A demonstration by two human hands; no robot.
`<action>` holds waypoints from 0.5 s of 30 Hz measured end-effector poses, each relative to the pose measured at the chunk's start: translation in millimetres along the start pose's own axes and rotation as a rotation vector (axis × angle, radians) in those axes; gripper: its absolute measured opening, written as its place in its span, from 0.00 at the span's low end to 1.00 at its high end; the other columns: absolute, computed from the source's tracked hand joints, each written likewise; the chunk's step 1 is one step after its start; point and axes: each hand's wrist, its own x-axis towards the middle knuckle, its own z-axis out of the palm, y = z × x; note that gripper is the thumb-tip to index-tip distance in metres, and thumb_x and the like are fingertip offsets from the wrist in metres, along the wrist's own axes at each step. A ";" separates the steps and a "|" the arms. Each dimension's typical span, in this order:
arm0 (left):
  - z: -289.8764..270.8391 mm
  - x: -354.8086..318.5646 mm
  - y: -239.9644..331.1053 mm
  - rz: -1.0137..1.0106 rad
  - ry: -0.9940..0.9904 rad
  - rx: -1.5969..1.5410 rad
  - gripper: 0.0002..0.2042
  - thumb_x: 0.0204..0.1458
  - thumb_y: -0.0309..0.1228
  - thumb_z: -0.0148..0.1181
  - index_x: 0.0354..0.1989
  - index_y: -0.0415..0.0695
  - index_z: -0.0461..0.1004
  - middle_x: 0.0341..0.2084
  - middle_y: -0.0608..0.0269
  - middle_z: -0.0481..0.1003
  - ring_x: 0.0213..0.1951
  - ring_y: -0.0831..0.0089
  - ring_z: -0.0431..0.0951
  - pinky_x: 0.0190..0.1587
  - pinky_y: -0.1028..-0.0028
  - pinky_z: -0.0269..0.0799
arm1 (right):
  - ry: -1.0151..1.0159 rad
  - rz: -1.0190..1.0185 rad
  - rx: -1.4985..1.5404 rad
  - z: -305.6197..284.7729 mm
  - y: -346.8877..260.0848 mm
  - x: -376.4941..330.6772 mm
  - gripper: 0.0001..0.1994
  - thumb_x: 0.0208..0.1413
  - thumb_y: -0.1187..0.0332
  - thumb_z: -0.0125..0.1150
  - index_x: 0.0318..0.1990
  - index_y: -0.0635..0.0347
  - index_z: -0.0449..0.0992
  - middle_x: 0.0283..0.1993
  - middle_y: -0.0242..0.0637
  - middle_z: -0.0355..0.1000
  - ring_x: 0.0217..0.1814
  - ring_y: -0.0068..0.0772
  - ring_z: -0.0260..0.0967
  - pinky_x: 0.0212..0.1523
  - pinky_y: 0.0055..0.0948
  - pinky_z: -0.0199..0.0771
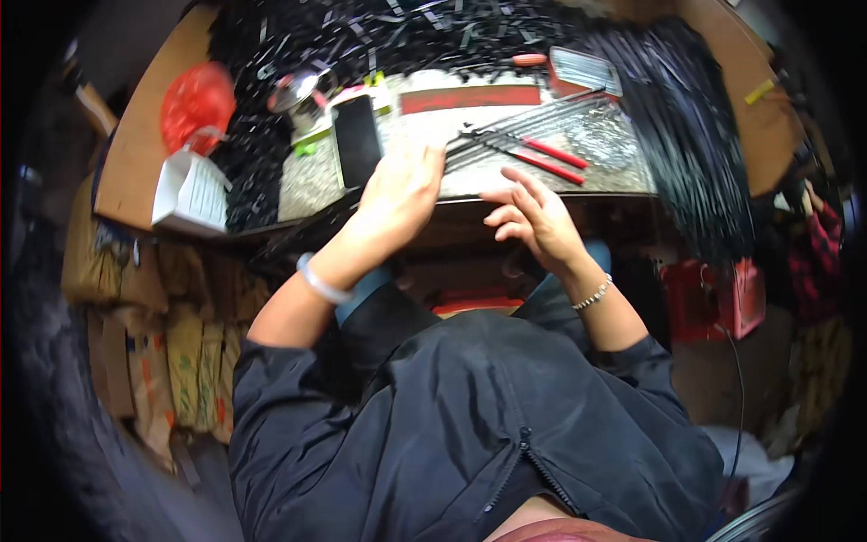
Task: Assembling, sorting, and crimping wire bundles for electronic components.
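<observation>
My left hand [402, 194] is over the near edge of the pale work surface, fingers stretched out and side by side, slightly blurred. Its fingertips are close to the ends of several thin dark rods [569, 110]; I cannot tell whether they touch. Beside this hand lies a dark-screened phone [358, 140]. My right hand [539, 221] is raised just in front of the table edge, its fingers apart and partly bent, with nothing visible in them. Beyond it, pliers with red handles [553, 161] lie across the surface, jaws toward the left. Small shiny metal pieces [601, 140] are heaped right of the pliers.
Black strips [361, 36] cover the table's back; a long black bundle [695, 135] hangs over its right edge. Around are a red bar [470, 98], a tray of metal pins [585, 72], a metal cup [302, 93], a white box [191, 191] and a red bag [199, 104].
</observation>
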 end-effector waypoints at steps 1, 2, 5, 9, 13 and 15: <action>-13.2 0.3 10.0 0.025 0.007 -0.036 0.16 0.45 0.23 0.48 0.45 0.33 0.64 0.32 0.50 0.67 0.34 0.58 0.70 0.37 0.68 0.68 | -0.006 -0.057 0.069 3.4 -8.0 0.5 0.28 0.57 0.58 0.53 0.60 0.64 0.54 0.48 0.47 0.68 0.34 0.27 0.71 0.29 0.22 0.75; -21.9 -1.6 17.6 0.058 -0.026 -0.068 0.17 0.46 0.23 0.47 0.46 0.33 0.63 0.31 0.51 0.66 0.34 0.59 0.70 0.36 0.69 0.68 | 0.001 -0.108 0.077 6.9 -14.0 -0.2 0.29 0.57 0.56 0.53 0.60 0.63 0.54 0.46 0.46 0.68 0.31 0.25 0.69 0.26 0.21 0.73; -36.5 -6.6 33.6 0.117 -0.135 -0.165 0.18 0.48 0.24 0.47 0.49 0.34 0.62 0.29 0.54 0.65 0.32 0.62 0.70 0.35 0.68 0.67 | 0.104 -0.173 0.100 18.5 -27.7 -6.6 0.22 0.58 0.54 0.50 0.53 0.62 0.63 0.38 0.39 0.69 0.23 0.20 0.65 0.19 0.19 0.66; -54.6 -8.2 46.2 0.082 -0.346 -0.124 0.25 0.45 0.22 0.46 0.56 0.34 0.58 0.36 0.52 0.66 0.39 0.61 0.70 0.43 0.70 0.65 | 0.270 -0.143 0.203 22.4 -17.1 -19.3 0.16 0.62 0.57 0.42 0.34 0.60 0.71 0.31 0.34 0.68 0.17 0.18 0.60 0.13 0.19 0.60; -58.3 -16.3 71.6 0.213 0.281 -0.173 0.18 0.45 0.30 0.52 0.47 0.44 0.70 0.38 0.62 0.68 0.42 0.67 0.68 0.47 0.68 0.62 | 0.380 -0.256 0.279 8.1 -19.5 -30.0 0.14 0.63 0.60 0.42 0.34 0.59 0.71 0.33 0.35 0.69 0.19 0.18 0.58 0.13 0.17 0.57; -41.4 -41.0 89.5 0.269 0.286 -0.548 0.15 0.41 0.29 0.62 0.41 0.44 0.74 0.33 0.68 0.71 0.37 0.71 0.72 0.41 0.72 0.67 | 0.333 -0.339 0.350 -10.2 -16.2 -32.9 0.14 0.62 0.61 0.43 0.34 0.61 0.70 0.34 0.37 0.70 0.18 0.17 0.57 0.13 0.16 0.55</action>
